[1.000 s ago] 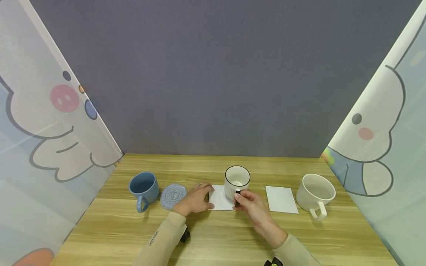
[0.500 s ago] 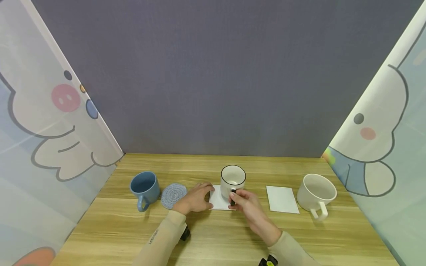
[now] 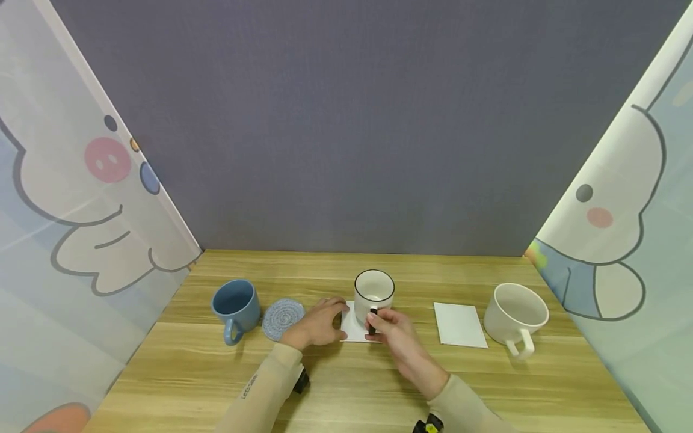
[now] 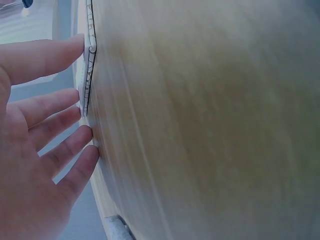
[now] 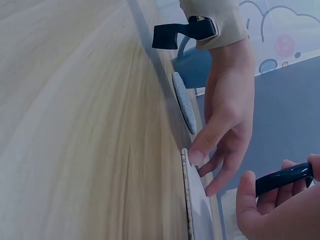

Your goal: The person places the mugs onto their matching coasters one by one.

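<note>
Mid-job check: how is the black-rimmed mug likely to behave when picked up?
The black-rimmed mug is probably stiff and breakable, as its smooth, thick-looking body resembles ceramic. Its black handle could be slippery, judging by the shine in the right wrist view. With that handle on one side only, it may tilt a little when lifted there.

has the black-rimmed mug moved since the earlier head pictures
Yes, to the left: in the head view the black-rimmed mug, held by the right hand, has shifted closer to the stationary blue mug.
</note>
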`<control>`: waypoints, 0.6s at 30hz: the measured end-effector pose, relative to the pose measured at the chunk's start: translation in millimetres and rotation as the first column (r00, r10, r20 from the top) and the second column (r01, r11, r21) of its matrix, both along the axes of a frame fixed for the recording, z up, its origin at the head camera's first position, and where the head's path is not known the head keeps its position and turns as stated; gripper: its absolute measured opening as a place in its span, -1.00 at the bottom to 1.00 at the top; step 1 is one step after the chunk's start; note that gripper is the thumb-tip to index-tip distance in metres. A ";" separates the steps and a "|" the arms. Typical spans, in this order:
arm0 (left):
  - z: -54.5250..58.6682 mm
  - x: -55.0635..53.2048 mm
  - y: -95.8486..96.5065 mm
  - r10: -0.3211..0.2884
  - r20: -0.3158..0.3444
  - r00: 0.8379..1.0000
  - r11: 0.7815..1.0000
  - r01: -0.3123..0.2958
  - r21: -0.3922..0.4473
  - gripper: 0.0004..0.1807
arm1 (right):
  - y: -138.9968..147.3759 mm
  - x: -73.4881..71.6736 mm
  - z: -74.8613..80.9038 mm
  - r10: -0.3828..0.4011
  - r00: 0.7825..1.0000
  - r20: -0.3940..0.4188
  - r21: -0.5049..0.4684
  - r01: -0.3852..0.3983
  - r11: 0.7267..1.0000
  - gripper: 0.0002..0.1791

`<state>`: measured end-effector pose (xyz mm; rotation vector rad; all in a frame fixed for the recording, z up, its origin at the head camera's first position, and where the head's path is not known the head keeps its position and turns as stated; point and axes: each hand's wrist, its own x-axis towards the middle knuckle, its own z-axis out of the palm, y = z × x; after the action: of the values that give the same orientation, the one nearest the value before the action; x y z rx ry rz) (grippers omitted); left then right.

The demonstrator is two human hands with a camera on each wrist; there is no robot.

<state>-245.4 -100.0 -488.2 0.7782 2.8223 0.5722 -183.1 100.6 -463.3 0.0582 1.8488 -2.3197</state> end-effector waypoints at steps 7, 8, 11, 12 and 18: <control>-2.7 -1.1 0.1 0.008 0.008 1.000 1.000 -0.008 0.007 -0.38 | -4.7 -1.0 -3.5 0.020 1.000 0.003 0.007 -0.020 1.000 -0.87; -3.2 -1.2 0.0 0.008 0.009 1.000 1.000 -0.008 0.012 -0.38 | -5.2 -0.7 -3.7 0.023 1.000 0.004 0.008 -0.023 1.000 -0.87; -4.8 -1.5 -0.6 0.009 0.010 1.000 1.000 -0.009 0.021 -0.39 | -6.9 0.0 -4.2 0.023 1.000 0.011 -0.001 -0.023 1.000 -0.87; -5.3 -1.6 -0.8 0.009 0.008 1.000 1.000 -0.009 0.024 -0.39 | -7.3 0.2 -4.5 0.025 1.000 0.010 0.000 -0.025 1.000 -0.86; -3.4 -3.0 -2.7 0.012 0.013 1.000 0.997 -0.013 0.073 -0.38 | -10.1 0.3 -7.9 0.038 0.999 0.012 -0.024 -0.038 0.999 -0.87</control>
<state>-248.4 -102.7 -491.6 0.7674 2.8106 0.6833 -182.8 90.5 -471.3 0.0342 1.8010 -2.3101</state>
